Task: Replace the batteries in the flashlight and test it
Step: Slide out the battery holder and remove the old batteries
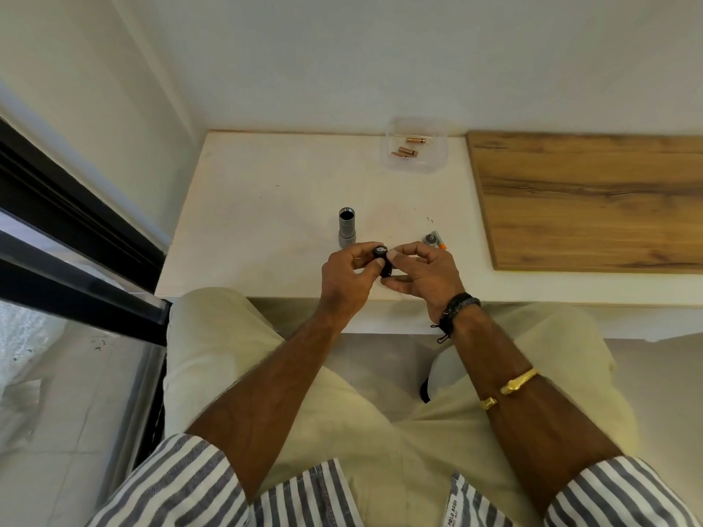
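Observation:
The grey flashlight body (346, 227) stands upright on the white table (266, 207), its open end up and empty-looking. Just in front of it, both hands meet over the table's near edge. My left hand (348, 273) and my right hand (420, 273) together grip a small black battery holder (384, 262) between the fingertips. The flashlight's round end cap (431, 239) lies on the table right of the hands, with a small orange-tipped piece beside it. Copper-coloured batteries (407, 148) lie in a clear plastic box (437, 161) at the table's back.
A wooden board (589, 199) covers the table's right part. A white wall runs behind the table. A dark window frame (76, 230) lies to the left. My knees sit below the table's front edge.

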`<control>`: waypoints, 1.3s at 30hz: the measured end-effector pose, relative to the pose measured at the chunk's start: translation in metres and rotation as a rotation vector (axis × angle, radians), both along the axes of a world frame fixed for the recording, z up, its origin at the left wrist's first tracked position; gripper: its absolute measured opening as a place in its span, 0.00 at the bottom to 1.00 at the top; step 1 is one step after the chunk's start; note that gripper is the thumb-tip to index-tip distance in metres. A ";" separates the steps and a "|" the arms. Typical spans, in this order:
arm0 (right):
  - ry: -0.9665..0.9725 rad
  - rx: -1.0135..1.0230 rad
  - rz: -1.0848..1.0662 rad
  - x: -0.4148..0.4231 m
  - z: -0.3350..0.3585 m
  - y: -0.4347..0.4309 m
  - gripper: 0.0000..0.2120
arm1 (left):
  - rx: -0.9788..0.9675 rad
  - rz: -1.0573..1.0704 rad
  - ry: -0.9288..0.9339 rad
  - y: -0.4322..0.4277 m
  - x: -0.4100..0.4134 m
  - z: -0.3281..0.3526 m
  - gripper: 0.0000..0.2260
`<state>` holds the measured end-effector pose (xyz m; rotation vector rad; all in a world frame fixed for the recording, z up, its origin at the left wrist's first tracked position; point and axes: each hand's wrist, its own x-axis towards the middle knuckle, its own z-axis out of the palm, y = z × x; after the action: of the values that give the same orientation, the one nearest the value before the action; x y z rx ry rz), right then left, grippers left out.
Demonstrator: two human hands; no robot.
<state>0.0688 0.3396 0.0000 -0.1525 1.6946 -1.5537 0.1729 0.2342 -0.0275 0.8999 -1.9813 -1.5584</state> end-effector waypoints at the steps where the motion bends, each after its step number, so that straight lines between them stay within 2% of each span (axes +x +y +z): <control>1: 0.028 0.008 0.005 0.000 0.000 0.000 0.08 | 0.062 0.014 0.012 0.000 -0.001 -0.002 0.12; 5: 0.138 0.035 -0.015 -0.004 -0.001 0.001 0.08 | 0.480 0.071 0.097 -0.002 -0.002 -0.002 0.12; 8: 0.063 -0.026 -0.132 -0.011 -0.001 0.003 0.07 | 0.795 0.106 0.167 -0.005 -0.001 0.004 0.14; 12: 0.016 -0.111 -0.290 -0.026 -0.004 0.009 0.05 | 1.031 0.139 0.284 -0.009 0.001 0.007 0.14; 14: 0.029 -0.123 -0.371 -0.035 -0.007 0.013 0.04 | 1.046 0.140 0.304 -0.009 0.002 0.008 0.12; 18: 0.065 -0.070 -0.539 -0.054 -0.018 0.020 0.05 | 0.952 0.108 0.257 -0.008 0.002 0.007 0.12; 24: 0.245 0.136 -0.580 -0.067 -0.030 0.022 0.07 | 1.002 -0.013 0.249 -0.006 0.004 0.011 0.14; 30: 0.530 0.386 -0.475 -0.068 -0.038 0.018 0.04 | 0.988 -0.076 0.237 -0.004 0.005 0.012 0.14; 39: 0.630 0.503 -0.348 -0.064 -0.045 0.016 0.04 | 0.943 -0.085 0.255 -0.005 0.007 0.010 0.12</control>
<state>0.0048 0.3561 -0.0454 -0.0922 2.6788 -1.3331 0.1798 0.2291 -0.0172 0.8606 -1.0632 -2.5581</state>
